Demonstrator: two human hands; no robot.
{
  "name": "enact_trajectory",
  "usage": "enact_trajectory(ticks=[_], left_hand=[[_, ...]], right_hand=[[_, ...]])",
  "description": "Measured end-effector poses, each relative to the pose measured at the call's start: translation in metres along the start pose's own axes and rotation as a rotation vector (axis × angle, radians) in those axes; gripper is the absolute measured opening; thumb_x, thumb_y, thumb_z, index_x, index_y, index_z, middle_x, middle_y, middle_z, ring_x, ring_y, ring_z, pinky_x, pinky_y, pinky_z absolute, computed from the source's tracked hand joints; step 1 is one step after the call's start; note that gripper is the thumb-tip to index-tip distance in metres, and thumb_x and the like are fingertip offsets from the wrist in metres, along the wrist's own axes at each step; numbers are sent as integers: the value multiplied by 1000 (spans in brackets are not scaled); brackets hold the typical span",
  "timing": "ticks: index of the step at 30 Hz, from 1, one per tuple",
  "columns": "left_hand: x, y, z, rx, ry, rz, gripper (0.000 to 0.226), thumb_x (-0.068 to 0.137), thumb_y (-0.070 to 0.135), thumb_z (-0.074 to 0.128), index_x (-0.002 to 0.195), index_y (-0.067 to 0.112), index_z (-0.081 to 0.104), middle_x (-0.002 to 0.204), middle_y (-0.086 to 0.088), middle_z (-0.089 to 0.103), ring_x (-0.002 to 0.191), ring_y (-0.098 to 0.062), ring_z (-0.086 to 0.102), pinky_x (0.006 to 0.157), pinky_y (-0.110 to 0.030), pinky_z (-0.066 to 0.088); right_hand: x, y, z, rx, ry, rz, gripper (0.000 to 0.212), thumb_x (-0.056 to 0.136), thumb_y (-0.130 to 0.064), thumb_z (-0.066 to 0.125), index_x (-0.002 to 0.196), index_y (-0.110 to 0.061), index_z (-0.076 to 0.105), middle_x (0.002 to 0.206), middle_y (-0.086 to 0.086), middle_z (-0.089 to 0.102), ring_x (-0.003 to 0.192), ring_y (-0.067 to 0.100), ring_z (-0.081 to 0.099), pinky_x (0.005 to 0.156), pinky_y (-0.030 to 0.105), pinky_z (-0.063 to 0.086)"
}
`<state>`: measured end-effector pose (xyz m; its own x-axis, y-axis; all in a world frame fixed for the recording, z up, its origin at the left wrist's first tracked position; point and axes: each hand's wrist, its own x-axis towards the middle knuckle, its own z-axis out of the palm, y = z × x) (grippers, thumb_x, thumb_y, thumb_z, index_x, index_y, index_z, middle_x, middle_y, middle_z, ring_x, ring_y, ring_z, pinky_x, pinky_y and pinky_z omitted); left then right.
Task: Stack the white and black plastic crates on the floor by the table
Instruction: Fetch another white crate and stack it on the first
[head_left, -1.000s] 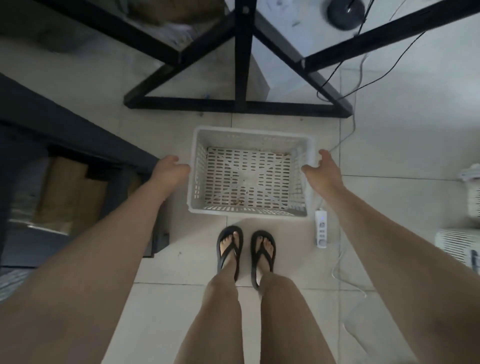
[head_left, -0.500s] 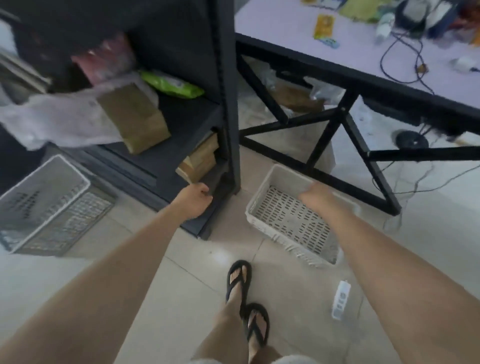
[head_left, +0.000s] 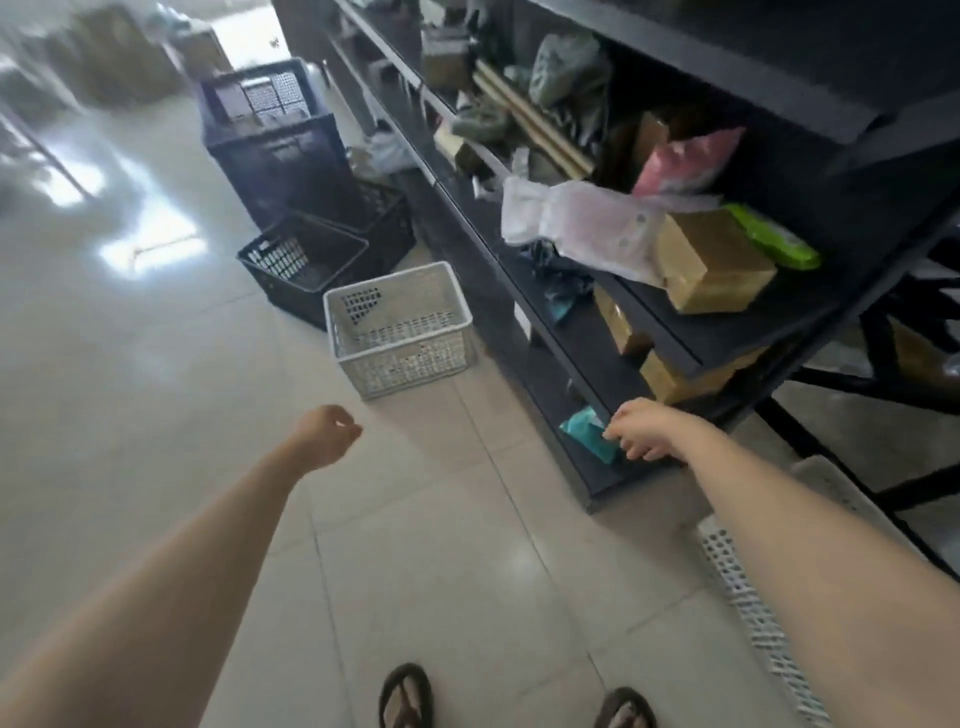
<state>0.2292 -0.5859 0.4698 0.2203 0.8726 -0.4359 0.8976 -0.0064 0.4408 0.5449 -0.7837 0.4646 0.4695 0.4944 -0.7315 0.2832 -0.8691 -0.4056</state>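
Observation:
A white slotted crate (head_left: 402, 332) stands on the tiled floor ahead of me, beside the dark shelf. Behind it a low black crate (head_left: 304, 267) lies tilted against another black crate (head_left: 387, 218), and a tall stack of dark crates (head_left: 278, 145) rises further back. At the right edge, part of a second white crate (head_left: 748, 587) shows behind my right forearm. My left hand (head_left: 327, 434) hangs loosely curled and holds nothing, short of the white crate. My right hand (head_left: 641, 428) is spread with nothing in it, in front of the shelf's bottom board.
A long black shelf unit (head_left: 649, 322) runs along the right, loaded with cardboard boxes (head_left: 714, 267), bags and a teal packet (head_left: 589, 434). Black table legs (head_left: 883, 384) stand at far right. Glossy tiled floor (head_left: 130, 364) stretches to the left. My sandalled feet (head_left: 408, 696) are at the bottom.
Both hands have let go of the white crate by the table. My view has swung left along the shelf, bringing the other white crate and the black crates ahead of me.

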Motion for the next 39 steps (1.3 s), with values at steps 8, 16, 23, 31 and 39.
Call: enact_trajectory(ticks=[8, 16, 23, 31, 39], left_hand=[[56, -146, -147, -26, 40, -103, 19, 89, 8, 57, 100, -6, 64, 90, -19, 59, 86, -28, 57, 82, -36, 48], [156, -134, -187, -70, -73, -131, 16, 91, 12, 54, 101, 1, 60, 90, -18, 55, 83, -28, 53, 63, -28, 40], [303, -64, -204, -176, -30, -129, 32, 90, 15, 55, 113, -6, 61, 83, -15, 53, 81, -28, 50, 68, -30, 41], [443, 9, -232, -142, -92, -118, 13, 92, 15, 54, 91, 3, 56, 88, -16, 51, 81, -24, 46, 68, -29, 39], [602, -12, -248, -162, -190, -336, 17, 93, 21, 50, 104, 10, 43, 96, -13, 53, 87, -28, 53, 66, -30, 40]], right_hand=[[-1, -200, 113, -177, -126, -178, 31, 91, -25, 54, 118, -9, 54, 110, 13, 60, 87, 21, 60, 80, 34, 50], [60, -314, 105, -256, -169, -222, 32, 93, -24, 53, 122, -12, 54, 111, 13, 60, 93, 23, 64, 86, 36, 51], [183, -383, 35, -357, -123, -114, 34, 90, -25, 53, 118, -6, 55, 104, 13, 61, 96, 27, 66, 86, 36, 51], [304, -503, -25, -249, -57, -188, 27, 90, -19, 50, 113, -7, 57, 88, 7, 59, 78, 23, 58, 70, 31, 45], [438, -556, -20, -446, -129, -84, 38, 86, -18, 51, 119, 0, 55, 96, 14, 60, 74, 23, 54, 61, 27, 41]])
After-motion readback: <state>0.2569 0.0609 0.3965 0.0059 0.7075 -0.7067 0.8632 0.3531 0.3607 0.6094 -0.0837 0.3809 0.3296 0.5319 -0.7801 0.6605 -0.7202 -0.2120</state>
